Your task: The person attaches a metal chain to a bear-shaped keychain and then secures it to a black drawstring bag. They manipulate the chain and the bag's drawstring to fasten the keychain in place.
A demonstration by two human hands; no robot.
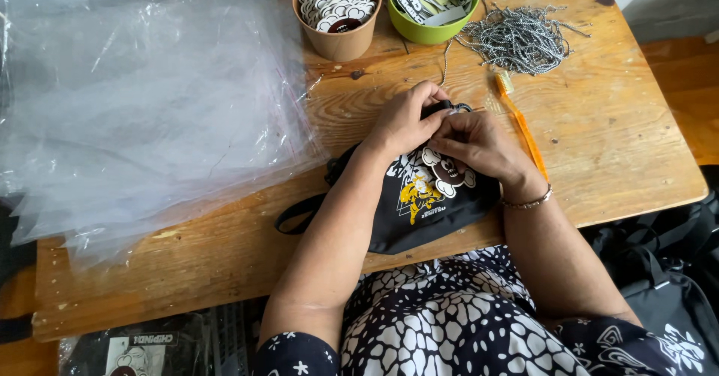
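Head view, nearest edge: a black dress with white flower shapes point(449, 323) filled the bottom of the picture, with a black bag point(666, 286) on the floor at the right and a flat packet in clear wrap point(135, 350) low at the left.
Pouch: a small black pouch point(427, 204) with a cartoon print in white and yellow lay on the tabletop point(614, 144) near its front edge, its black strap point(299, 215) trailing leftward.
Left hand: the left hand point(404, 121) rested on the pouch's upper end, fingers pinched around the top of the pouch.
Right hand: the right hand point(479, 144), with a thin bracelet point(528, 202) at the wrist, met the left at the same spot, its fingers also closed on the pouch's top.
Beside the hands: an orange pen-like tool point(524, 129) lay just right of the right hand.
Left side: a stack of clear plastic bags point(142, 99) covered the tabletop's left part.
Far edge: a brown paper cup point(338, 40) of round white-edged badges, a green bowl point(431, 30) of printed tags, and a heap of silvery ball chains point(520, 39).
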